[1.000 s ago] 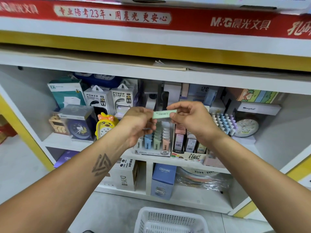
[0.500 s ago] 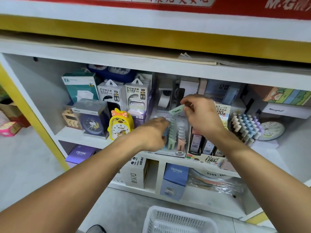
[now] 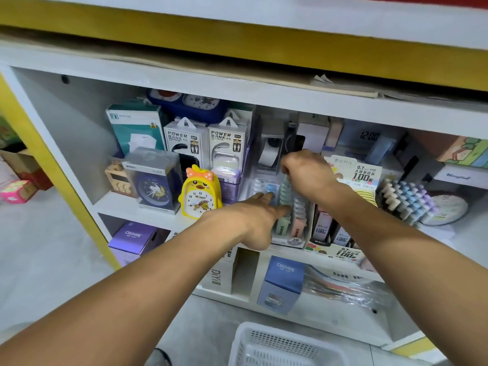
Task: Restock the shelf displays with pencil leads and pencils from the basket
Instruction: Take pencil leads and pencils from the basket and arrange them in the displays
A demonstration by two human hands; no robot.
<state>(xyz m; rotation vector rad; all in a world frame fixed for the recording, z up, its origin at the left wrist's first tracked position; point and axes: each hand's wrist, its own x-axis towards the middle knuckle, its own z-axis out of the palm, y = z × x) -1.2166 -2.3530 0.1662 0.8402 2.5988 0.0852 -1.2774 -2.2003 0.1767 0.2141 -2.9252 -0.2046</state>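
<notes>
A clear display tray [image 3: 295, 241] marked 2B stands on the middle shelf and holds rows of pastel pencil lead cases [image 3: 284, 196] in blue, green and pink. My right hand [image 3: 306, 173] is curled over the back of the green row and pinches a green lead case [image 3: 286, 181], which is mostly hidden under its fingers. With its fingers stretched out, my left hand [image 3: 254, 217] touches the front of the blue and green rows. A second display [image 3: 343, 253], labelled 0.7 HB 100, stands right of the tray. The white basket [image 3: 277, 347] sits on the floor below.
On the shelf to the left are a yellow duck clock [image 3: 200, 192], power bank boxes [image 3: 184, 143] and a boxed blue clock [image 3: 153, 180]. Pastel pens [image 3: 406, 199] stand at the right. A blue CRUHRE box [image 3: 284, 283] sits on the lower shelf.
Both hands first held the green case in front of the shelf. My left hand let go and went to the tray's rows, while my right hand carried the case down onto the green row.
</notes>
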